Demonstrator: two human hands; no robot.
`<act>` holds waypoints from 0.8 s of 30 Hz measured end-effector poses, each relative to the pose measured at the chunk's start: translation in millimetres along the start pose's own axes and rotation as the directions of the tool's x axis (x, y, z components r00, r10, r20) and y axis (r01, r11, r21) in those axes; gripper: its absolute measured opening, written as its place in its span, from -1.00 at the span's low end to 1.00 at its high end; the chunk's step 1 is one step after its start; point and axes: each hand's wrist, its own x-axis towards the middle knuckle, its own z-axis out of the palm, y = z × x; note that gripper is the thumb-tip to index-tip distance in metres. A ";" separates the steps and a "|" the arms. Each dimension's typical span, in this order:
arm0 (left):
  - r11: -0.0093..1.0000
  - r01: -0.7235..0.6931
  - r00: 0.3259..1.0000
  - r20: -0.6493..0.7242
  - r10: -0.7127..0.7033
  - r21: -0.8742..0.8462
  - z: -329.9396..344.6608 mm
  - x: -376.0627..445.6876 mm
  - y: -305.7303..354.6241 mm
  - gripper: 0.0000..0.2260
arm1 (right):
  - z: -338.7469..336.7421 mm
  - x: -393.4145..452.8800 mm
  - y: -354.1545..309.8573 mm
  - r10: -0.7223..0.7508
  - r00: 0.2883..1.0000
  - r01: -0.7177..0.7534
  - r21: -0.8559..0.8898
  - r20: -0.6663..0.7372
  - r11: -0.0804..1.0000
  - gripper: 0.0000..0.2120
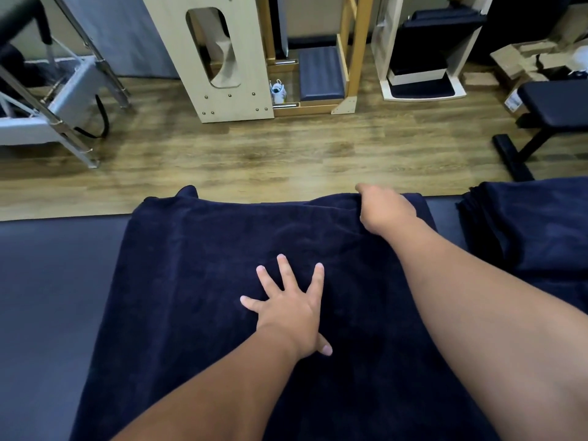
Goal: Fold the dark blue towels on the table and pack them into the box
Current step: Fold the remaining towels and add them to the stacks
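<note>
Now the left hand lies flat w/ fingers wide on the towel, pinning it on the table. Right hand grips the far edge, fingers curled, prob. to fold it. More towels lie beside; box not visible.

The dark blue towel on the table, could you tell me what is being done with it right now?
A person is working on the dark blue towel spread over the padded table. The left hand presses flat on its middle with fingers spread, while the right hand grips the far right edge, seemingly mid-fold or smoothing. A pile of more dark towels waits at the right. No packing box is identifiable yet.
</note>
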 end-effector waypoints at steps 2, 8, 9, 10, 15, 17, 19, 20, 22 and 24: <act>1.000 -0.004 1.000 0.000 0.004 -0.001 0.2 0.1 -0.5 0.27 | -3.1 2.5 -4.4 0.023 1.000 -0.023 -0.018 -0.019 1.000 -0.75; 1.000 -0.016 1.000 -0.023 0.016 0.000 1.1 0.0 -0.9 0.27 | -2.3 0.8 -3.0 0.162 0.958 -0.147 0.081 -0.236 0.986 -0.75; 1.000 -0.013 1.000 -0.024 0.013 0.003 0.4 -0.2 -0.8 0.27 | -0.4 -1.6 -5.2 0.171 0.956 -0.153 0.094 -0.238 0.984 -0.74; 1.000 -0.012 1.000 -0.022 0.012 0.006 0.0 -0.5 -0.4 0.27 | 2.3 -7.0 -10.2 0.158 0.961 -0.143 0.083 -0.227 0.986 -0.73; 1.000 -0.013 1.000 -0.025 0.014 0.027 -3.4 -0.7 -0.1 0.27 | 16.8 -60.5 -46.1 0.017 0.994 -0.030 -0.114 -0.111 0.993 -0.61; 0.998 -0.023 1.000 -0.014 0.023 0.051 -7.6 -1.5 -0.1 0.27 | 22.2 -79.9 -51.6 0.070 0.996 -0.067 -0.057 0.054 0.996 -0.46; 0.996 -0.047 0.999 0.011 0.046 0.082 -12.6 -5.2 -3.0 0.25 | 28.5 -91.4 -50.7 0.083 0.976 -0.095 0.055 0.199 0.994 -0.27; 0.992 -0.067 0.998 0.020 0.065 0.111 -16.8 -7.7 -5.7 0.24 | 31.4 -94.5 -49.1 0.075 0.966 -0.100 0.091 0.246 0.991 -0.21; 0.972 -0.152 0.988 0.020 0.151 0.179 -32.8 -11.9 -13.5 0.13 | 33.4 -96.8 -43.9 0.073 0.950 -0.111 0.108 0.303 0.988 -0.12; 0.954 -0.244 0.964 -0.064 0.258 0.173 -62.6 -8.0 -33.4 -0.21 | 32.0 -92.3 -44.2 0.076 0.943 -0.111 0.090 0.323 0.990 -0.05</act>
